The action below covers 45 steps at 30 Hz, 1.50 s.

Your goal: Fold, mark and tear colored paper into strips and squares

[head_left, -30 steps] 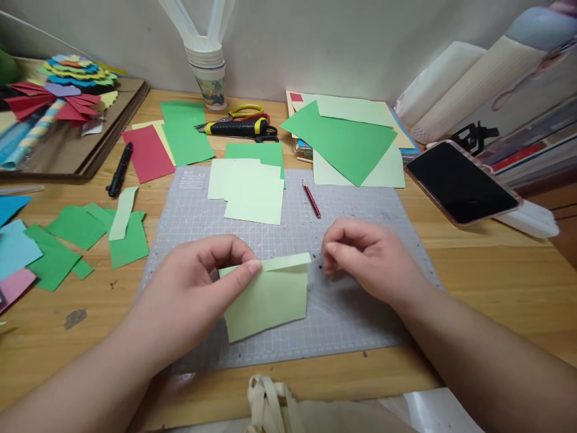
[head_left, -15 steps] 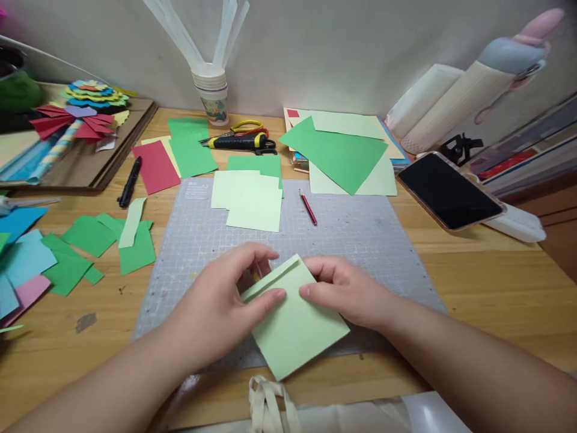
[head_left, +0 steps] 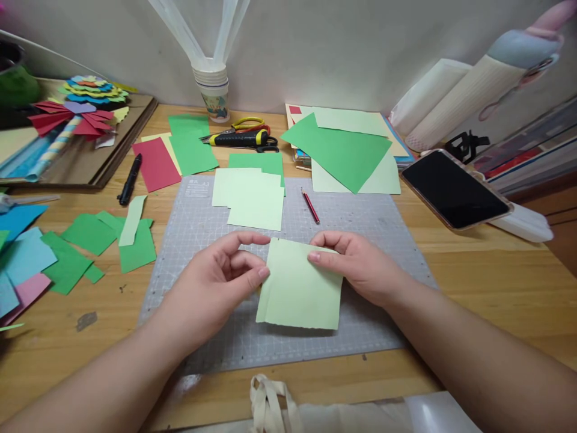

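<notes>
A pale green sheet of paper is held up over the grey cutting mat, with a crease running down near its left edge. My right hand grips it at the upper right, thumb on the front and fingers behind. At the left edge, my left hand has its thumb and curled fingers closed against the paper, index finger reaching to the top corner. Beyond my hands lie pale green paper pieces and a dark red pencil on the mat.
Scissors and a black-yellow cutter lie behind the mat, near stacked paper cups. Green scraps and a black pen are on the left. A phone leans at the right, beside larger green sheets.
The sheet has turned so its creased edge, formerly at the upper left with a raised fold, now runs down the left side, flattened. My left thumb has shifted from its face to its edge.
</notes>
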Each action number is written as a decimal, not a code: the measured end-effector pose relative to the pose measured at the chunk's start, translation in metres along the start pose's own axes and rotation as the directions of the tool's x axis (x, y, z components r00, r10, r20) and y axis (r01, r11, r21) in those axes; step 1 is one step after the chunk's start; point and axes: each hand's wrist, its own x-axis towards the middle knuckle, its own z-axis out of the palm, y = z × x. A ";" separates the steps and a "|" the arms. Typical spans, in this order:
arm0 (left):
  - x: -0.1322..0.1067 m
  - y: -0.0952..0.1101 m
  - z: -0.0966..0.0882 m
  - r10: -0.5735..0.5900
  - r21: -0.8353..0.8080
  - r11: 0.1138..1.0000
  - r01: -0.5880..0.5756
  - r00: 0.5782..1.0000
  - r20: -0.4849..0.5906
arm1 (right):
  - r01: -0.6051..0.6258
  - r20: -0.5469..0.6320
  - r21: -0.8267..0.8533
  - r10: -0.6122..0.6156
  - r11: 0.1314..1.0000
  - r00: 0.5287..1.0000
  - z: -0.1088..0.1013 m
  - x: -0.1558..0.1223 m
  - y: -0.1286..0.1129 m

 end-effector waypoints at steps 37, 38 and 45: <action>-0.002 -0.021 0.010 0.311 0.976 -0.054 -0.211 0.925 0.217 | 0.034 -0.147 -0.524 -0.130 0.851 0.981 -0.005 -0.005 0.003; -0.002 -0.021 0.008 0.329 0.976 -0.005 -0.217 0.922 0.206 | 0.018 -0.136 -0.454 -0.089 0.891 0.987 -0.005 -0.007 0.004; -0.011 -0.014 0.003 0.335 0.951 0.182 -0.249 0.925 0.178 | 0.066 -0.218 -0.436 -0.177 0.898 0.960 -0.001 -0.017 0.016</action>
